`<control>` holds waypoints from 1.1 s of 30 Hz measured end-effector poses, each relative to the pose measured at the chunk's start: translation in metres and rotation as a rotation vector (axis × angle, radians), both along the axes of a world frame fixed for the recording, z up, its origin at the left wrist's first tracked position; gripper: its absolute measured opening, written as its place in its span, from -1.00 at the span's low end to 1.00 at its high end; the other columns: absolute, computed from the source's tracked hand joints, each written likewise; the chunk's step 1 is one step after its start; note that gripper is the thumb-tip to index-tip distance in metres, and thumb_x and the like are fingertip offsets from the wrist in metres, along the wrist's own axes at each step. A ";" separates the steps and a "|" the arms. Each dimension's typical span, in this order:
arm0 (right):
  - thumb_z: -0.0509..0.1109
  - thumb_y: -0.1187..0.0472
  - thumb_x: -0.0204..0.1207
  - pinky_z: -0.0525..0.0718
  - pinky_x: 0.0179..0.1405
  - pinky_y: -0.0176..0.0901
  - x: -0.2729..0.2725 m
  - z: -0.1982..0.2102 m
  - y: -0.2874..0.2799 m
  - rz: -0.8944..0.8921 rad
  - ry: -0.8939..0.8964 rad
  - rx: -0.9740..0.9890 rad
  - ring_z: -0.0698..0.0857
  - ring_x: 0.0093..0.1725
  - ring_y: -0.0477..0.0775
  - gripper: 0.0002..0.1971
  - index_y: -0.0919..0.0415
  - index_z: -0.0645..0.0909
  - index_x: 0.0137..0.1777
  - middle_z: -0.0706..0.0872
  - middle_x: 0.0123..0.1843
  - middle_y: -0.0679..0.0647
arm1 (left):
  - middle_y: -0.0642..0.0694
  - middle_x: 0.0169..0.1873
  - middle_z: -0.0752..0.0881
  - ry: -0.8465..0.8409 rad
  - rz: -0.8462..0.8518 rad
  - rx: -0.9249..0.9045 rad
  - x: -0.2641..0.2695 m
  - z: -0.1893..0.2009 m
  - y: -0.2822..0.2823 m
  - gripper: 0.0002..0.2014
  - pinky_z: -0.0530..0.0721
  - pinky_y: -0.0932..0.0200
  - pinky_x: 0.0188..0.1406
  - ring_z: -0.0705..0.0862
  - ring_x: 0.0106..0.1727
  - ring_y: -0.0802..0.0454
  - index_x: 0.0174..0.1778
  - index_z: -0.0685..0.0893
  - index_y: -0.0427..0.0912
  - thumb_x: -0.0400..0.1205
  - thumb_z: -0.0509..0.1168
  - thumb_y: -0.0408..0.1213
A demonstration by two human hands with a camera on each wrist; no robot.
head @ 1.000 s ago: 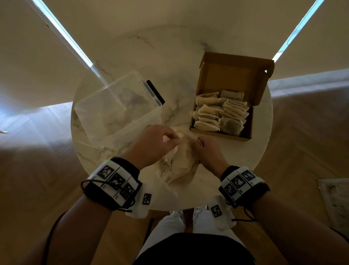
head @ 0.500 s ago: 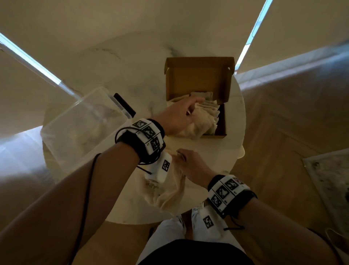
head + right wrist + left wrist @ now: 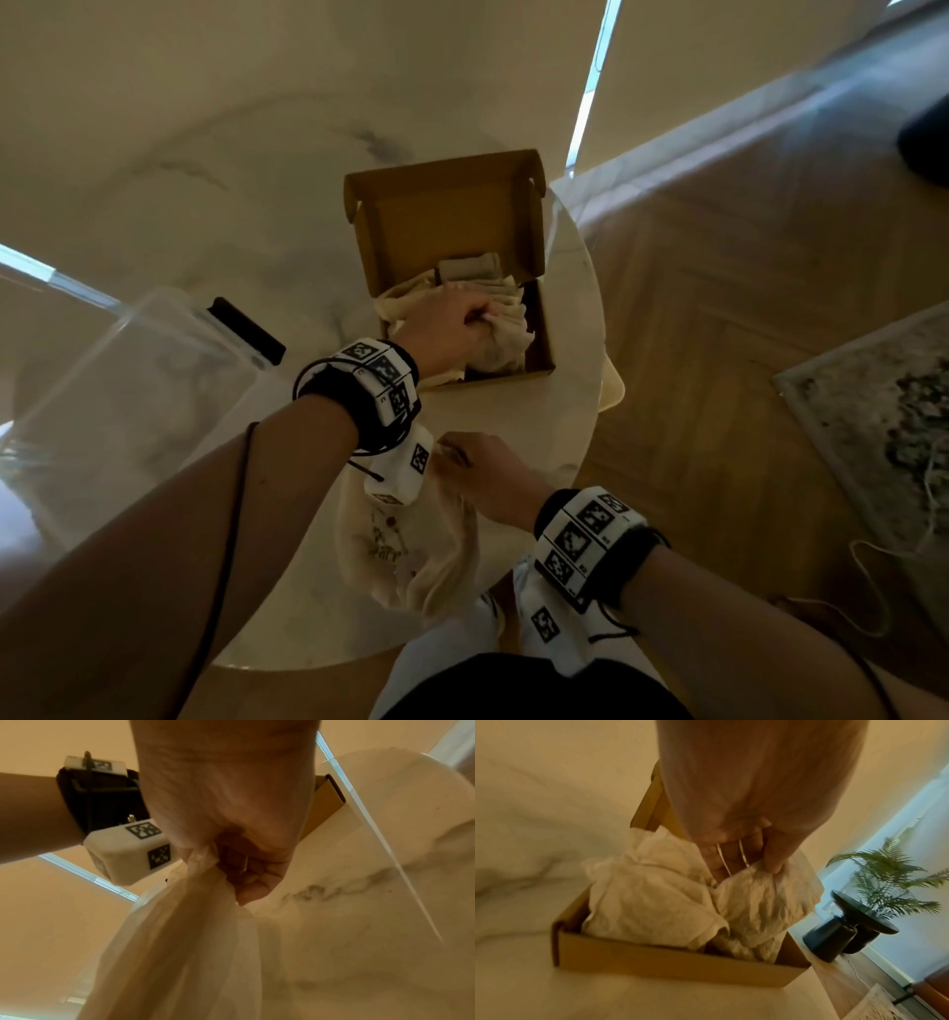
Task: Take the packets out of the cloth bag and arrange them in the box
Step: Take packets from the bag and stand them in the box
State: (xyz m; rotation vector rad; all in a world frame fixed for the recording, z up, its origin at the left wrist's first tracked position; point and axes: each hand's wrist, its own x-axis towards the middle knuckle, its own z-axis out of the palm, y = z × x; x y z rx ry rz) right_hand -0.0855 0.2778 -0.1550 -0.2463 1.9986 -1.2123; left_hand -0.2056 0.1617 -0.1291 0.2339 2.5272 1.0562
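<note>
Left hand (image 3: 452, 329) now lower in box (image 3: 544, 354), pinching a packet (image 3: 762, 898), right hand (image 3: 482, 478) still gripping cloth bag (image 3: 411, 555)

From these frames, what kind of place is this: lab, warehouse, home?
Most likely a home living area, not a lab. A round marble table stands on herringbone wood floor, with a patterned rug beside it and a fern-like plant by the window.
</note>
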 end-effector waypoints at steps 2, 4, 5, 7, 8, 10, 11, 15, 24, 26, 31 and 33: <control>0.24 0.15 0.67 0.34 -0.35 -0.11 -0.003 -0.001 0.000 -0.004 -0.013 0.002 0.42 -0.36 0.03 -0.67 0.32 0.43 -0.29 0.50 -0.36 0.13 | -0.08 -0.18 0.70 -0.037 0.009 -0.012 0.004 -0.009 -0.003 -0.85 0.59 0.07 -0.04 0.62 -0.09 0.01 -0.16 0.67 -0.16 0.62 0.22 -0.44; 0.24 0.15 0.68 0.31 -0.41 -0.18 -0.005 -0.001 0.000 -0.009 -0.011 0.011 0.38 -0.43 -0.03 -0.64 0.16 0.36 -0.38 0.45 -0.42 0.02 | -0.06 -0.27 0.68 -0.052 0.010 -0.044 0.008 -0.013 -0.006 -0.84 0.64 -0.05 -0.12 0.62 -0.21 -0.02 -0.21 0.65 -0.14 0.60 0.22 -0.44; 0.24 0.15 0.69 0.30 -0.43 -0.21 -0.006 -0.001 0.000 -0.012 -0.008 0.014 0.36 -0.45 -0.05 -0.62 0.12 0.34 -0.40 0.43 -0.44 0.00 | -0.02 -0.30 0.66 -0.057 0.011 -0.042 0.008 -0.013 -0.007 -0.83 0.65 -0.06 -0.14 0.62 -0.24 -0.02 -0.23 0.63 -0.10 0.60 0.22 -0.43; 0.23 0.17 0.69 0.29 -0.43 -0.20 -0.008 -0.002 -0.001 -0.019 -0.014 0.010 0.35 -0.45 -0.06 -0.62 0.13 0.33 -0.40 0.41 -0.45 -0.01 | 0.02 -0.32 0.66 -0.072 0.030 0.030 0.008 -0.010 -0.006 -0.84 0.65 0.01 -0.16 0.63 -0.24 0.01 -0.22 0.63 -0.10 0.62 0.23 -0.42; 0.23 0.19 0.69 0.30 -0.42 -0.19 -0.009 -0.002 -0.002 -0.022 -0.025 0.009 0.36 -0.43 -0.06 -0.64 0.15 0.35 -0.39 0.43 -0.43 0.00 | -0.01 -0.32 0.67 -0.089 0.053 0.087 0.008 -0.009 -0.005 -0.85 0.66 0.08 -0.20 0.65 -0.24 0.02 -0.19 0.63 -0.13 0.63 0.22 -0.43; 0.23 0.20 0.68 0.33 -0.37 -0.15 -0.011 -0.003 -0.003 -0.026 -0.040 0.014 0.39 -0.39 -0.04 -0.69 0.25 0.43 -0.33 0.48 -0.39 0.06 | -0.07 -0.30 0.70 -0.134 0.107 0.167 0.007 -0.008 -0.004 -0.86 0.71 0.20 -0.34 0.71 -0.27 0.04 -0.13 0.60 -0.15 0.67 0.21 -0.45; 0.23 0.20 0.68 0.34 -0.36 -0.14 -0.012 -0.002 -0.003 -0.025 -0.041 0.017 0.41 -0.37 -0.03 -0.70 0.30 0.46 -0.29 0.49 -0.37 0.08 | -0.11 -0.26 0.71 -0.155 0.122 0.165 0.007 -0.009 -0.004 -0.85 0.75 0.17 -0.37 0.75 -0.25 0.02 -0.11 0.59 -0.13 0.68 0.20 -0.45; 0.20 0.14 0.70 0.34 -0.38 -0.17 -0.014 0.001 -0.004 -0.006 -0.015 0.033 0.42 -0.38 -0.03 -0.69 0.24 0.44 -0.29 0.48 -0.39 0.04 | -0.21 -0.14 0.75 -0.228 0.085 0.002 0.009 -0.017 -0.007 -0.87 0.78 -0.01 -0.24 0.78 -0.16 -0.09 -0.06 0.57 -0.13 0.68 0.17 -0.44; 0.19 0.12 0.71 0.30 -0.39 -0.16 -0.018 0.001 -0.005 -0.007 0.010 0.044 0.37 -0.39 -0.01 -0.66 0.21 0.37 -0.31 0.41 -0.41 0.04 | -0.05 -0.05 0.72 -0.084 -0.025 -0.209 0.001 -0.007 -0.004 -0.80 0.67 0.02 -0.06 0.66 -0.04 0.00 0.04 0.65 -0.07 0.51 0.38 -0.20; 0.20 0.14 0.71 0.30 -0.38 -0.15 -0.018 0.000 -0.005 -0.013 0.005 0.040 0.36 -0.40 -0.02 -0.67 0.22 0.37 -0.31 0.41 -0.41 0.04 | 0.00 0.12 0.70 -0.032 -0.106 -0.245 -0.001 -0.007 0.002 -0.60 0.61 0.09 0.02 0.63 0.13 0.01 0.19 0.66 -0.03 0.45 0.46 -0.02; 0.20 0.14 0.70 0.31 -0.36 -0.15 -0.015 -0.002 -0.006 -0.017 -0.006 0.023 0.37 -0.38 -0.02 -0.64 0.48 0.52 -0.16 0.47 -0.35 0.15 | -0.01 0.00 0.74 -0.099 -0.275 -0.482 -0.009 -0.020 0.014 -0.71 0.68 -0.09 0.06 0.69 0.08 -0.06 -0.04 0.70 0.03 0.40 0.32 0.06; 0.19 0.12 0.70 0.33 -0.34 -0.13 -0.013 -0.002 -0.006 -0.013 -0.005 0.027 0.39 -0.36 -0.01 -0.62 0.50 0.55 -0.11 0.49 -0.33 0.18 | -0.01 -0.14 0.72 -0.115 -0.302 -0.556 -0.012 -0.019 0.016 -0.82 0.70 -0.10 -0.02 0.69 -0.05 -0.06 -0.18 0.67 -0.01 0.44 0.34 0.00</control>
